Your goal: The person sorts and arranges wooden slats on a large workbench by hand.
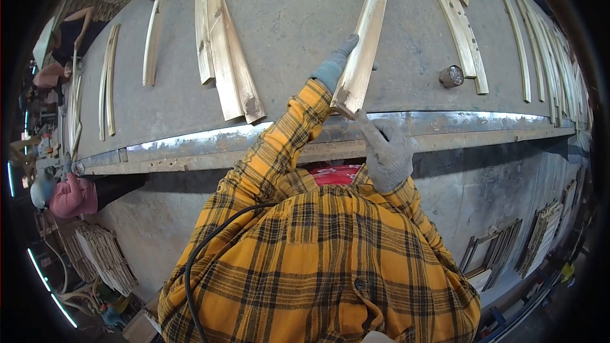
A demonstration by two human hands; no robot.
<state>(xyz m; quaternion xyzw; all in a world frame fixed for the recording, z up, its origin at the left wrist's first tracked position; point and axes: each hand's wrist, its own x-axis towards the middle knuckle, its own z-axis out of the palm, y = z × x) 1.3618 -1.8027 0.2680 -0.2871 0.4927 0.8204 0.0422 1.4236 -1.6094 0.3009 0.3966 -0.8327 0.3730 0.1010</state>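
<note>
At the bench's near edge (457,121), L hand (340,63) had fingers gripping the board (363,51); R hand (389,152), fingers half-open, was at its nr end. Prob. risk: board slipping if L grip slackened.

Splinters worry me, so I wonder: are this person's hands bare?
No, the left hand and the right hand both wear gloves at the wooden board.

We find no readable text, labels, brands, numbers or signs. We note white marks on the red cloth (335,176) at the chest, too small for us to make out.
</note>
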